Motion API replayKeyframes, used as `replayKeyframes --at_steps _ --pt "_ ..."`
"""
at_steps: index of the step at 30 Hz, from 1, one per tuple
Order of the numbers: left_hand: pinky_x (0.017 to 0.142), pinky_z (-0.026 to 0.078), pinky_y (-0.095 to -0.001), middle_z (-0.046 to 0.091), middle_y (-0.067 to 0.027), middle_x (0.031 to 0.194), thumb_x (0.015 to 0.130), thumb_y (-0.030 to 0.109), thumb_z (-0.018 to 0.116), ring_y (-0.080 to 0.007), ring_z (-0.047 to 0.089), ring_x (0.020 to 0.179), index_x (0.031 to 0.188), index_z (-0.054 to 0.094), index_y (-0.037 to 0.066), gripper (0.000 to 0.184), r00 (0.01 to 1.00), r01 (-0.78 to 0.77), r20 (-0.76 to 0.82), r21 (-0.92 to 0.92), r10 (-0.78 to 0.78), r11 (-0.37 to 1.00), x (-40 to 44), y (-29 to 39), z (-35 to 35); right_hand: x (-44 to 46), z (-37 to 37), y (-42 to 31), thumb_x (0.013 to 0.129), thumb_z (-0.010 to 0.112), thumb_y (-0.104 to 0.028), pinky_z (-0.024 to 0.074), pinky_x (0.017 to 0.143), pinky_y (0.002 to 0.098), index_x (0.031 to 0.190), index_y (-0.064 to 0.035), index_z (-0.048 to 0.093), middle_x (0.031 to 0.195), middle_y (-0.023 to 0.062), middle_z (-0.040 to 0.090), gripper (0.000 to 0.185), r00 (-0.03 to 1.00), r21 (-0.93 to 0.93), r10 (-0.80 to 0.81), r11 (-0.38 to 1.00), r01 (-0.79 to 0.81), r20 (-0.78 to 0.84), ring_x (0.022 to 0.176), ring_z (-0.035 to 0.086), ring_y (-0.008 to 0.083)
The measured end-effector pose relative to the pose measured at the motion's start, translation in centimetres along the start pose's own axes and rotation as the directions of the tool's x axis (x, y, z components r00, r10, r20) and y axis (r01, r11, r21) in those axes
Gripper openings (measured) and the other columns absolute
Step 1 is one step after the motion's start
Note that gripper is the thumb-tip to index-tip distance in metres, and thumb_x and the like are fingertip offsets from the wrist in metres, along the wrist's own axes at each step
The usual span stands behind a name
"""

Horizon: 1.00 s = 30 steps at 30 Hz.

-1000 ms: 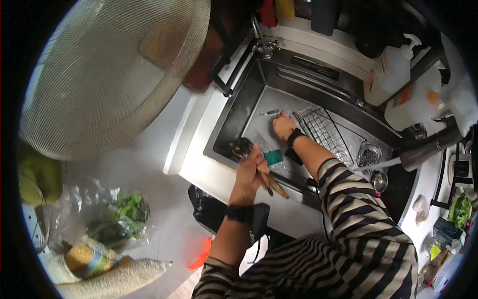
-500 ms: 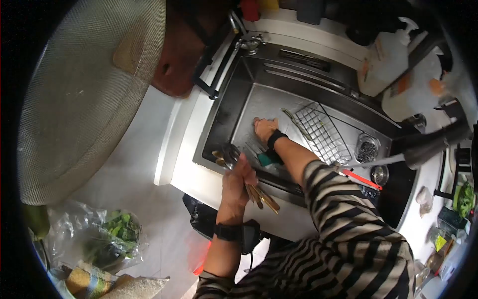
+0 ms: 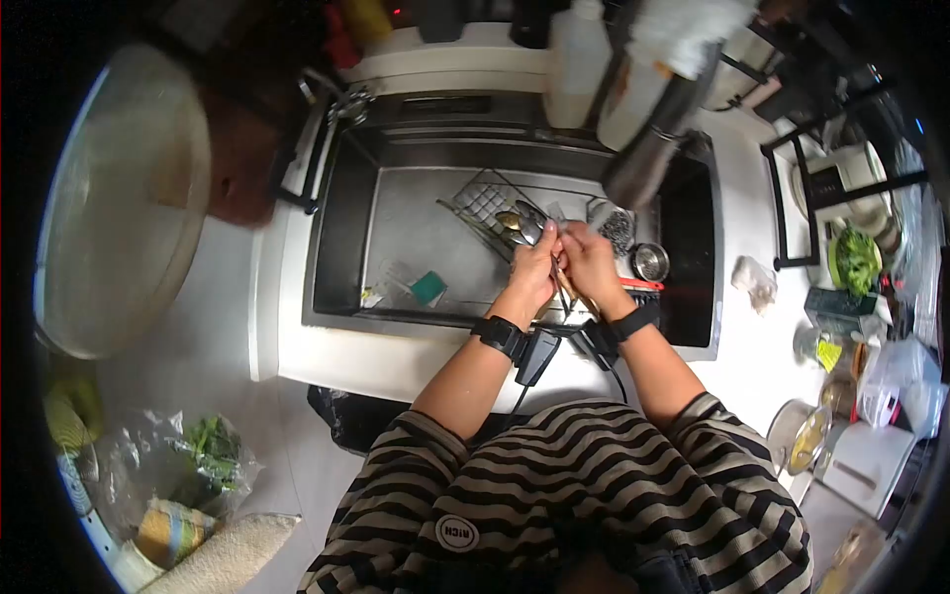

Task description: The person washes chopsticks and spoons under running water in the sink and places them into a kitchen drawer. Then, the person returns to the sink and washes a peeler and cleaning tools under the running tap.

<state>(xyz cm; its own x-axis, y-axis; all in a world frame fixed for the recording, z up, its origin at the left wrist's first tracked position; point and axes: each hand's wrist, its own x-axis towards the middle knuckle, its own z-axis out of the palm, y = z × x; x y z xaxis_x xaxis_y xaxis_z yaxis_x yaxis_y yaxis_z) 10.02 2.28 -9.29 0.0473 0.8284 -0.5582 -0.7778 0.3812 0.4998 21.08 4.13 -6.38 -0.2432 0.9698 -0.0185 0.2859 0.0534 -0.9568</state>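
Note:
A bunch of metal spoons (image 3: pixel 522 226) is gripped in my left hand (image 3: pixel 532 269), over the front of the sink. Their bowls stick out past my thumb, and the handles slant down below the fist. My right hand (image 3: pixel 588 265) presses close against the left one with curled fingers; what they hold is hidden. Beyond both hands a wire rack (image 3: pixel 485 203) lies in the steel sink (image 3: pixel 406 213). To the left, a green sponge (image 3: pixel 427 288) rests on the sink floor near some clear plastic.
A steel scourer (image 3: pixel 617 230) and a small round metal strainer (image 3: pixel 650 262) sit to the right in the sink. Bottles (image 3: pixel 577 69) stand behind it. A black-framed rack (image 3: pixel 792 208) is on the right counter, and a bag of greens (image 3: pixel 213 450) lies lower left.
My right hand has left the sink floor and come right, up against the left hand. The spoons have moved right with my left hand. The camera view has turned.

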Motion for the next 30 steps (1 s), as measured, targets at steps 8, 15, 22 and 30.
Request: replayKeyframes --at_steps 8,15,22,30 --pt "0.087 0.044 -0.0367 0.056 -0.012 0.108 0.088 0.047 0.042 -0.0234 0.054 0.1 0.11 0.051 0.002 0.051 0.998 0.051 0.026 -0.038 -0.05 0.998 -0.2 -2.1 2.6 -0.3 -0.2 -1.8 0.084 0.045 -0.018 0.0487 0.07 0.0421 0.098 -0.0019 0.055 0.074 0.0192 0.061 0.024 0.99 -0.788 -0.085 0.599 0.14 0.111 0.077 0.06 0.0361" --pt "0.078 0.049 -0.0356 0.059 -0.0112 0.097 0.087 0.032 0.053 -0.0241 0.059 0.089 0.096 0.056 0.003 0.031 0.98 0.024 -0.196 -0.039 -0.031 0.999 2.0 -1.0 2.9 -0.1 -0.2 -1.1 0.078 0.049 -0.013 0.0502 0.066 0.0372 0.093 0.001 0.057 0.091 0.0218 0.057 0.022 0.971 -0.754 -0.197 0.615 0.232 0.137 0.077 0.06 0.0324" --pt "0.072 0.051 -0.0417 0.055 -0.0069 0.076 0.089 0.018 0.048 -0.0192 0.055 0.071 0.081 0.052 0.002 0.018 0.977 -0.024 -0.21 -0.199 -0.019 0.98 4.4 0.5 2.2 -4.2 -5.1 -1.6 0.08 0.056 -0.02 0.047 0.058 0.0392 0.07 -0.005 0.061 0.074 0.0134 0.058 0.018 0.973 -0.733 -0.222 0.652 0.191 0.056 0.065 0.059 0.0306" --pt "0.065 0.049 -0.0325 0.05 -0.006 0.073 0.089 0.022 0.05 -0.0183 0.052 0.067 0.08 0.049 0.002 0.021 0.973 0.196 0.143 -0.103 -0.181 0.975 3.0 -1.4 3.3 -4.7 -6.1 0.7 0.079 0.06 -0.019 0.0474 0.067 0.0333 0.093 0.0027 0.057 0.084 0.0157 0.061 0.026 0.984 -0.156 0.016 0.987 -0.044 -0.176 0.076 0.061 0.026"
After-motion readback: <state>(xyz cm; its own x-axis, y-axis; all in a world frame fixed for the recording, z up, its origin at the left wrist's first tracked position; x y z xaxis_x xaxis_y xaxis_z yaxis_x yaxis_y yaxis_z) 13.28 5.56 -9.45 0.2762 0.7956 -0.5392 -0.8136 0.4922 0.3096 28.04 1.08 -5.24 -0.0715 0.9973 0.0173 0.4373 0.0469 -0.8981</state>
